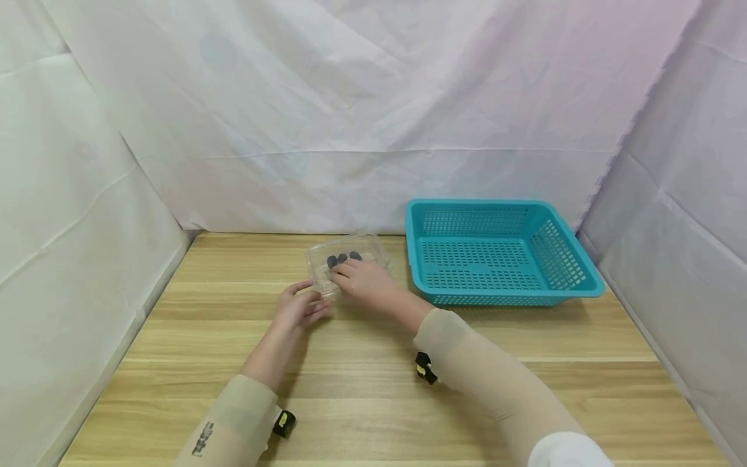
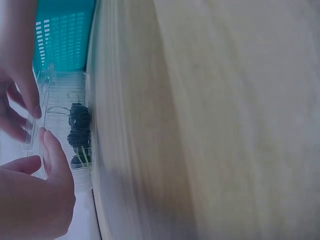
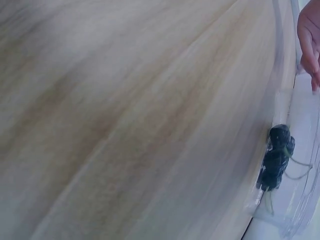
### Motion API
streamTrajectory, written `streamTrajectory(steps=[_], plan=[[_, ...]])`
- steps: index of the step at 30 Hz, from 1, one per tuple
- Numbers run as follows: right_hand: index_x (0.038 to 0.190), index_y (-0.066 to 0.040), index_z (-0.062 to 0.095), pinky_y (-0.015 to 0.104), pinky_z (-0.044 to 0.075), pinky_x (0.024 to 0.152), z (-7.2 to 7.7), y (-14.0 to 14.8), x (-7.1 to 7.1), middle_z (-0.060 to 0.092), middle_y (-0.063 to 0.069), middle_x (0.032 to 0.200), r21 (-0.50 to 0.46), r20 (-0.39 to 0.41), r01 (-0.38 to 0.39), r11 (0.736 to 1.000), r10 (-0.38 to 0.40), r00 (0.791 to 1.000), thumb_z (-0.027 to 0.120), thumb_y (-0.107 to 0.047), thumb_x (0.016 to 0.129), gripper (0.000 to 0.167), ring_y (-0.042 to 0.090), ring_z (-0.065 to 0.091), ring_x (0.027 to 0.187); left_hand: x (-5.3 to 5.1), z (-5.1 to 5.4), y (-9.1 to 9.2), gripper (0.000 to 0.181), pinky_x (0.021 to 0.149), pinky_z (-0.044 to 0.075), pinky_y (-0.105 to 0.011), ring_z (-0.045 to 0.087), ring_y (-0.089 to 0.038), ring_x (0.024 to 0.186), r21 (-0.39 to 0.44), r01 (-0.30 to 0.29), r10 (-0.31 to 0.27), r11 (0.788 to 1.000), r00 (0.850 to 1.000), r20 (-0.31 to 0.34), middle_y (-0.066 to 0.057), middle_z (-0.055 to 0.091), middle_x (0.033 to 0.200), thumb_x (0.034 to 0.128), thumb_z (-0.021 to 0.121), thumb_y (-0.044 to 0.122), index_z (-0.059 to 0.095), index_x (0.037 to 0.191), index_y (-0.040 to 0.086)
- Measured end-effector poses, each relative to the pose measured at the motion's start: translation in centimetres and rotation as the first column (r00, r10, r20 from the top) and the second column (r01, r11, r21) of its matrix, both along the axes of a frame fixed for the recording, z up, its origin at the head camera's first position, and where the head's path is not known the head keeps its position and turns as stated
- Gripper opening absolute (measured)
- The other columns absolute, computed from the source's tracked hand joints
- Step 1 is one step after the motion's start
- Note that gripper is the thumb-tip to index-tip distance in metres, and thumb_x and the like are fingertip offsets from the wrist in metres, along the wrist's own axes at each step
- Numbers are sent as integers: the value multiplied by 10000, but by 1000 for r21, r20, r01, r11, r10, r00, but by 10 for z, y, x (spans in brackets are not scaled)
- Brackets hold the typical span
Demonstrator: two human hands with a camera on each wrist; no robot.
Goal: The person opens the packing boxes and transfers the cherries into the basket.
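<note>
The worktop [image 1: 350, 395] is pale yellow-brown wood with a straight grain, marked by lighter and darker strips that run roughly parallel to its far edge. A turquoise plastic basket [image 1: 496, 296] stands upright at the far right corner, one long side along the far edge and its near right corner close to the right edge. A clear plastic container [image 1: 322, 253] with ribbed sides sits near the far edge, just left of that edge's middle and near the basket, a narrow strip of wood between them.
</note>
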State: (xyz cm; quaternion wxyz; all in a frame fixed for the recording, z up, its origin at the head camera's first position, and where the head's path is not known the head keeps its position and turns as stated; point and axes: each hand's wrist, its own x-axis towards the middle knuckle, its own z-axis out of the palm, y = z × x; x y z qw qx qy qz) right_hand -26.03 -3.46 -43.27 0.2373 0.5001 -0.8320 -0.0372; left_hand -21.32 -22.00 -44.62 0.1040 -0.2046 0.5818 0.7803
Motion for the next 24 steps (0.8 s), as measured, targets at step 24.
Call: streamTrajectory(steps=[24], plan=[[1148,-54,689,362,505,928,-8,29,-1,643,102,1206,-134,91,21,991,-9,996,717,-101,859,293,251,605,1109,-8,7,-22,600,816,561,-337,706,-155,689,-44,3,-4,999,1000,-11,-164,649,981,918,524,-89,324,1478,-3]])
